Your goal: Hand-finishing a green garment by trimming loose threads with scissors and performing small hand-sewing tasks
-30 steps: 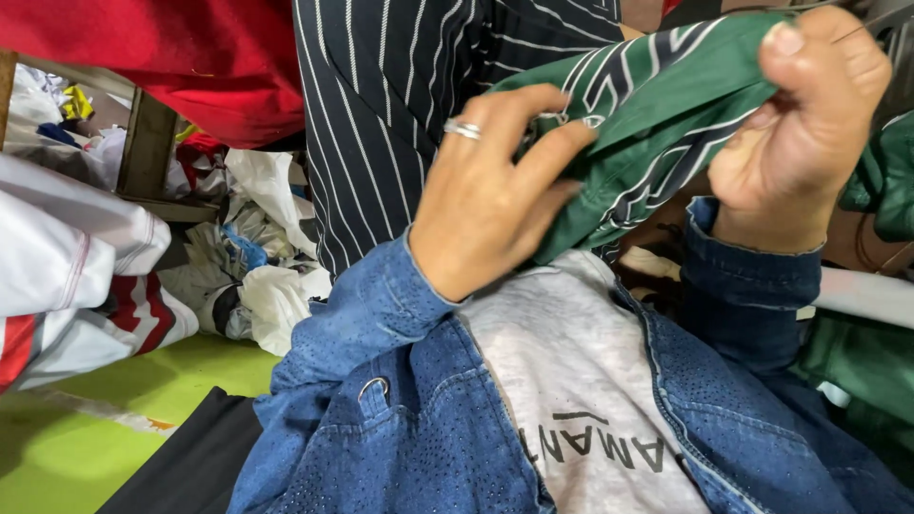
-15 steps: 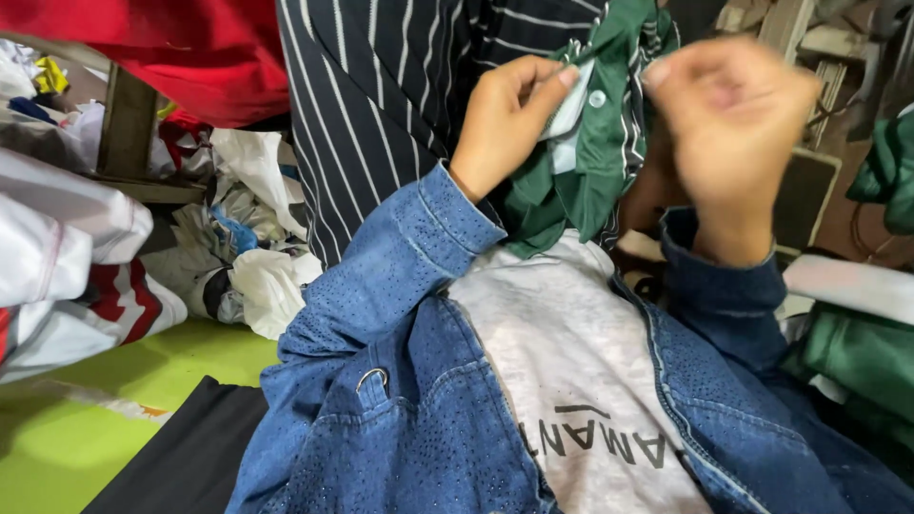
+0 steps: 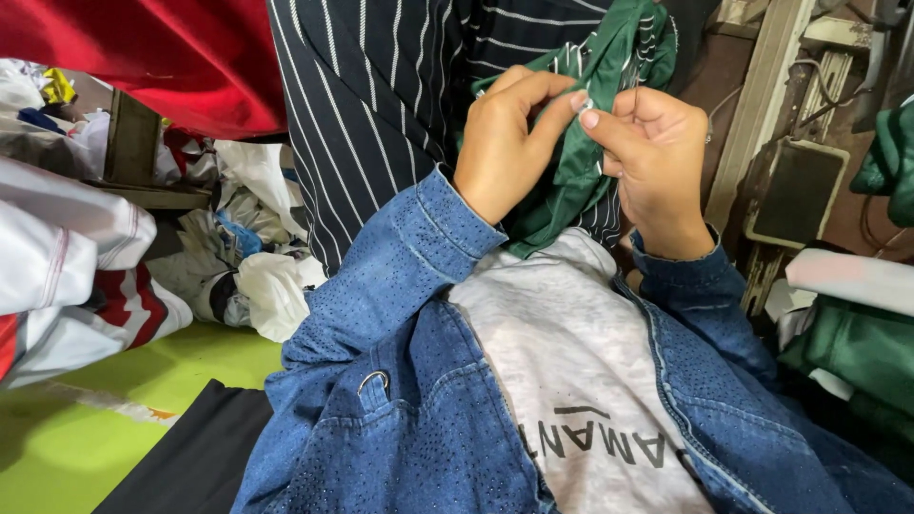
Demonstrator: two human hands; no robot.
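1. The green striped garment hangs bunched in front of the person's chest, between the two raised hands and against a dark pinstriped cloth behind it.
2. A small pale piece, maybe a button or a tag, sits at the garment's edge where the fingertips meet; it is too small to tell which.
3. The left hand is closed in a pinch, thumb and forefinger pressed together on that edge of the green fabric, the other fingers curled behind the cloth.
4. The right hand mirrors it: fingertips pinched shut on the same spot, just touching the left fingertips, with a thin thread or needle possibly between them, though I cannot be sure.
5. By my reading, the step in hand is fine work at this one point of the garment; the next move calls for a steady pinch and small, close finger motions, with the cloth kept taut.
6. Below the hands lie the person's denim jacket sleeves and grey printed top.
7. Further out, a heap of white and mixed clothes sits at left beside a green floor, and red cloth hangs above.
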